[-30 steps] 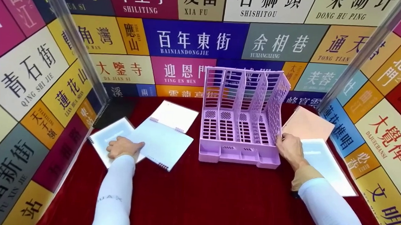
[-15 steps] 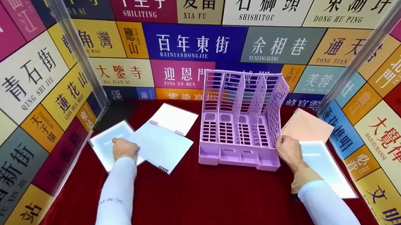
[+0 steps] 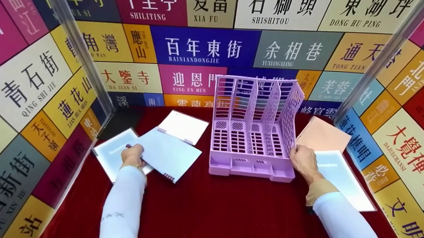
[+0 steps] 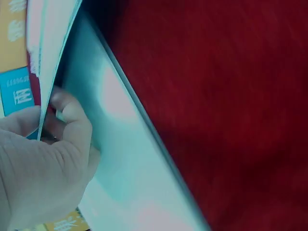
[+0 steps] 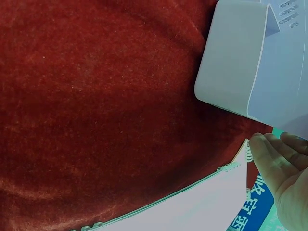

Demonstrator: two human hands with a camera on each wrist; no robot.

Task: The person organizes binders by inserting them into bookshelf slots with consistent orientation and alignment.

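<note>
My left hand [image 3: 132,154] pinches a corner of a pale blue spiral notebook [image 3: 172,149] between thumb and fingers. In the left wrist view its pages [image 4: 53,62] stand up on edge from that grip. Beneath lies another spiral notebook [image 3: 112,150] with a glossy pale cover. My right hand [image 3: 303,162] holds the front right edge of a purple file rack [image 3: 251,162], which stands upright with several slots. In the right wrist view, the fingers [image 5: 269,161] reach the rack's side wall; the thumb is hidden there.
A white notebook [image 3: 186,125] lies behind the blue one, and a black one [image 3: 123,121] at the far left. Right of the rack are a peach spiral notebook [image 3: 323,134] and a glossy pale one [image 3: 343,184]. Sign-printed walls [image 3: 205,46] enclose the red cloth [image 3: 207,213].
My left hand has gone from lying spread over the glossy left notebook to pinching the blue notebook, whose left corner has risen slightly. My right hand stays at the rack.
</note>
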